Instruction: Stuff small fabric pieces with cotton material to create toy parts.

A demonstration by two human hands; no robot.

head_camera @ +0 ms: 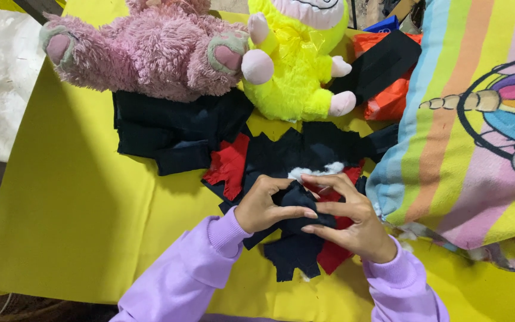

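Seen from above, on a yellow cloth [90, 226]. Left hand [263, 206] curled, fingers [296, 213] closed around a small dark navy fabric piece [298, 200], thumb and fingertips pinching its near edge. Right hand [353, 217] opposite, fingers [329, 182] bent and pressed together on the same piece from the other side. White stuffing [317, 172] showing just beyond the navy fabric piece. Long axis of that piece hard to tell, bunched between both hands. Under it, red and navy fabric scraps [227, 167]. Farther beyond, a pink plush toy [150, 53] and a yellow plush toy [296, 65]. To its right, a striped pillow [466, 131].
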